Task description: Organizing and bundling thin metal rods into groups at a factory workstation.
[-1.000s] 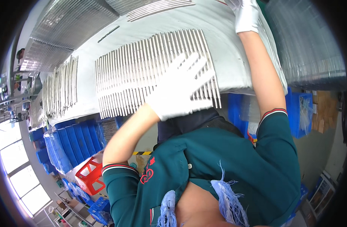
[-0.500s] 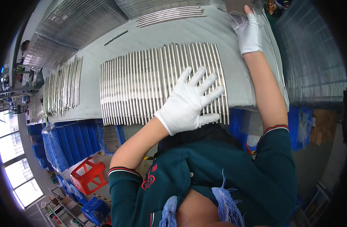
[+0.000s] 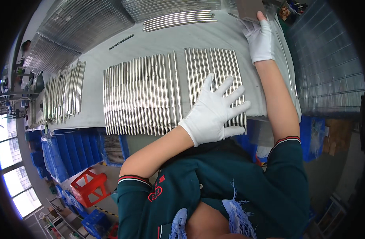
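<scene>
Metal rods (image 3: 214, 63) lay side by side on the pale cloth (image 3: 105, 57), under the left hand (image 3: 216, 113), which was flat, fingers spread, gripping nothing. At one o'clock from it, the right hand (image 3: 260, 42) held a grey-brown block (image 3: 248, 10). A bigger rod group (image 3: 138, 95) sat at nine, a drill bit (image 3: 121, 42) at ten. A light, flat palm seemed best for straight rods.

the white-gloved left hand (image 3: 215, 113) lies palm down, fingers (image 3: 225, 85) spread, while the white-gloved right hand (image 3: 261, 42), thumb tip (image 3: 261, 16) bare, grips well forward.
</scene>
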`<state>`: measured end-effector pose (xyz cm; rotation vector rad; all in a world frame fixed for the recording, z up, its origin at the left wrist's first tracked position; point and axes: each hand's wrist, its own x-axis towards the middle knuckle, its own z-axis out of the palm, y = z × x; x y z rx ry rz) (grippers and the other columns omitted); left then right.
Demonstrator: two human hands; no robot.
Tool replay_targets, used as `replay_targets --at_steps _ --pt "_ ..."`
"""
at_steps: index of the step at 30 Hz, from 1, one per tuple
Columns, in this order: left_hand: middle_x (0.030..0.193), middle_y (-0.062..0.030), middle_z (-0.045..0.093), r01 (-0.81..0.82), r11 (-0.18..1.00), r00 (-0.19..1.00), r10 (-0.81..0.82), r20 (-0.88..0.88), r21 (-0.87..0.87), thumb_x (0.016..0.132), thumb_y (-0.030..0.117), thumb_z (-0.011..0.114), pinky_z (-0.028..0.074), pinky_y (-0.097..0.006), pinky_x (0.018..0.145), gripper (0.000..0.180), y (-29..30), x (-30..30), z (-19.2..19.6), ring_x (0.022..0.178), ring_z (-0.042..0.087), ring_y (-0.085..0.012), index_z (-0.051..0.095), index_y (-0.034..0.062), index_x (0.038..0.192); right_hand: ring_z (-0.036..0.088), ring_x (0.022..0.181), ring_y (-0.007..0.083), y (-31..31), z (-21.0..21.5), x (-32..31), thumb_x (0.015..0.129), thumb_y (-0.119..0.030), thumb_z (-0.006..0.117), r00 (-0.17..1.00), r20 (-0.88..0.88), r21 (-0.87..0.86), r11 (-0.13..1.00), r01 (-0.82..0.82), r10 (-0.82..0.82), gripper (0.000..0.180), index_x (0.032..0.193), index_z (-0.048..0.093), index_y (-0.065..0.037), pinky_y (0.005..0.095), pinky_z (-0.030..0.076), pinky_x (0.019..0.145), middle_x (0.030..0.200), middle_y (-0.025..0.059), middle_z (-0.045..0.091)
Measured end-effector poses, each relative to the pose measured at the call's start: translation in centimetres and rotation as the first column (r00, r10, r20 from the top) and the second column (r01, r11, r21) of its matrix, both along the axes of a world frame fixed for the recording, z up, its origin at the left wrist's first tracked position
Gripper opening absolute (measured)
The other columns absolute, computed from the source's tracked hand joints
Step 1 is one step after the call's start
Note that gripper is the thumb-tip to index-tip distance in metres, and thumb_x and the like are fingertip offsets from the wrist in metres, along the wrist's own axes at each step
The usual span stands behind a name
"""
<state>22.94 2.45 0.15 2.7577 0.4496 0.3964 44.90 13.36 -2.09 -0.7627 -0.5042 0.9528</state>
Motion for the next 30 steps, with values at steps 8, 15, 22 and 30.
replay_targets --at_steps 8,15,22,30 --pt "0.133 -0.0130 0.043 -0.064 0.997 0.984 0.070 -0.166 0.039 0.076 0.056 0.055 0.016 -0.066 0.097 0.059 0.3 -3.7 1.4 0.124 0.034 -0.0419 0.050 0.0215 0.125 0.055 0.104 0.0253 0.0 -0.2 -0.1 0.086 -0.026 0.055 1.000 0.013 0.014 1.000 0.003 -0.003 0.041 0.120 0.046 -0.005 0.0389 0.042 0.094 0.116 0.0107 0.055" --pt "0.132 -0.0136 0.043 -0.022 0.999 0.999 0.024 -0.046 0.029 0.076 0.056 0.054 0.015 -0.066 0.097 0.058 -0.1 -1.8 0.3 0.124 0.034 -0.0422 0.052 0.0216 0.123 0.055 0.105 0.0265 -0.5 0.6 -1.1 0.086 -0.027 0.056 0.997 0.071 -0.031 0.999 0.015 -0.013 0.045 0.122 0.044 -0.005 0.0400 0.039 0.096 0.116 0.0106 0.054" --pt "0.126 -0.0207 0.044 0.175 0.979 0.975 -0.158 0.157 -0.100 0.073 0.055 0.058 0.019 -0.062 0.099 0.065 -2.0 0.5 1.1 0.120 0.038 -0.0405 0.050 0.0118 0.122 0.059 0.096 0.0245 -0.2 0.0 -0.7 0.086 -0.027 0.057 0.994 0.108 -0.059 0.998 0.034 -0.028 0.043 0.121 0.046 -0.004 0.0373 0.043 0.089 0.108 0.0106 0.058" --pt "0.131 -0.0248 0.038 -0.475 0.839 0.841 0.522 -0.146 0.266 0.074 0.059 0.053 0.017 -0.060 0.101 0.075 2.3 -12.0 1.0 0.124 0.030 -0.0439 0.044 0.0088 0.128 0.058 0.097 0.0258 -0.4 0.5 -0.5 0.085 -0.026 0.058 0.997 0.058 -0.032 0.998 0.050 -0.048 0.043 0.119 0.046 -0.003 0.0374 0.045 0.089 0.109 0.0114 0.057"
